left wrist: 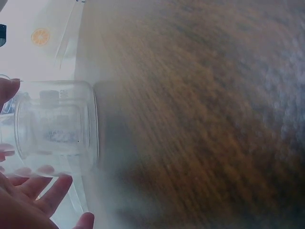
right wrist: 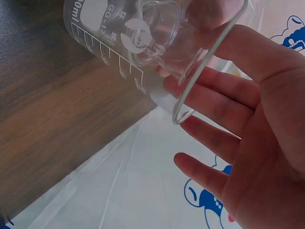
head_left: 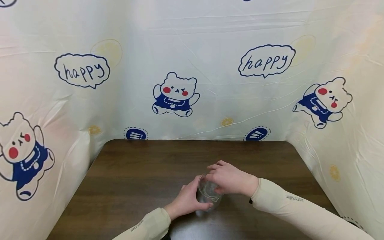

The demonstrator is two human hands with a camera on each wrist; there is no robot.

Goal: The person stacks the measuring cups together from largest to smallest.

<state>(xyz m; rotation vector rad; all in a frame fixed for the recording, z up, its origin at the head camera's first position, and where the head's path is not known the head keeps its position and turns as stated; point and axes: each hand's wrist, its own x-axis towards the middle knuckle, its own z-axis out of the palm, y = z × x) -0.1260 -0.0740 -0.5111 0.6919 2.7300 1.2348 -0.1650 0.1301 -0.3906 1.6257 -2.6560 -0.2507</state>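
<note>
A clear glass beaker (head_left: 204, 204) with white graduation marks is upright at the front middle of the brown table, with a smaller glass beaker (left wrist: 52, 129) nested inside it. My left hand (head_left: 186, 199) grips the outer beaker's side, thumb at the front and fingers around the back. From above, my right hand (head_left: 229, 178) reaches over the rim. In the right wrist view its thumb and foremost fingers (right wrist: 214, 98) go into the mouth and pinch the inner beaker near its top, while the other fingers extend outside the rim.
The brown wooden table (head_left: 144, 163) has rounded far corners. Around its back and sides hangs a pale curtain (head_left: 216, 110) printed with bears and "happy" speech bubbles. Both forearms wear cream sleeves (head_left: 300, 206).
</note>
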